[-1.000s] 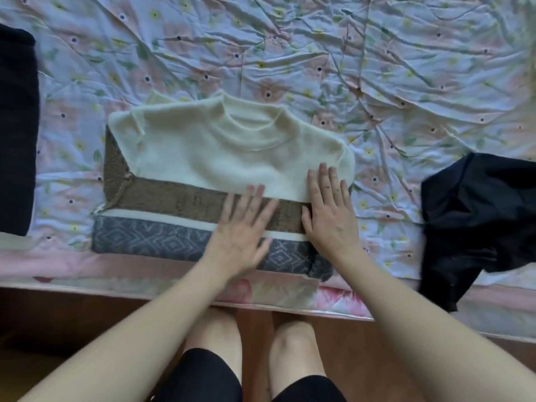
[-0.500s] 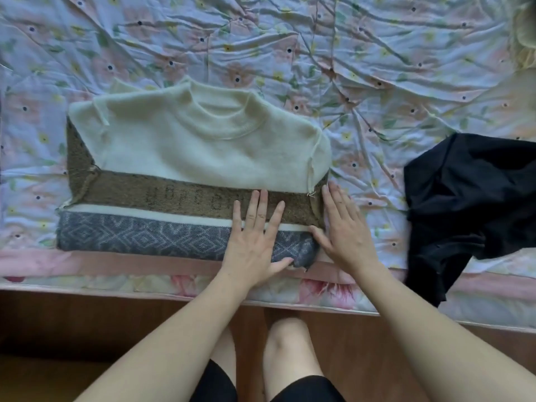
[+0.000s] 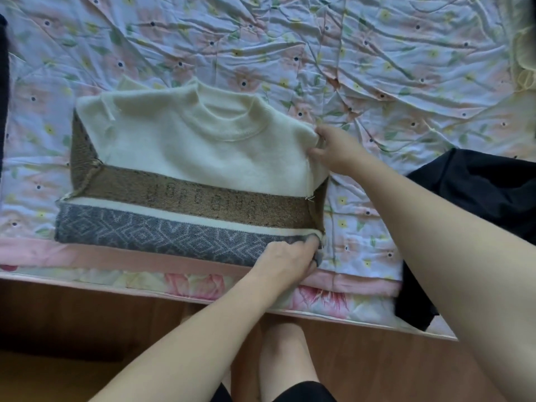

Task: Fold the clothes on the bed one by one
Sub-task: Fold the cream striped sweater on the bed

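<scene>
A knitted sweater (image 3: 185,152) lies partly folded near the front edge of the bed, collar away from me: cream top, a brown band, a white stripe and a grey diamond-patterned hem. My left hand (image 3: 290,256) grips the hem's lower right corner, fingers curled round the grey knit. My right hand (image 3: 333,146) pinches the cream fabric at the sweater's upper right shoulder edge. A black garment (image 3: 478,198) lies crumpled on the bed at the right and hangs over the front edge.
The bed (image 3: 348,53) is covered by a wrinkled floral sheet. A dark folded item (image 3: 3,97) shows at the far left edge. A pale yellow cloth (image 3: 525,53) sits at the upper right. The wooden floor (image 3: 87,329) and my legs are below the bed edge.
Both hands left their flat position on the lower right of the sweater. The left went to the hem's right corner and gripped it; the right moved up to the shoulder edge and pinched it.
</scene>
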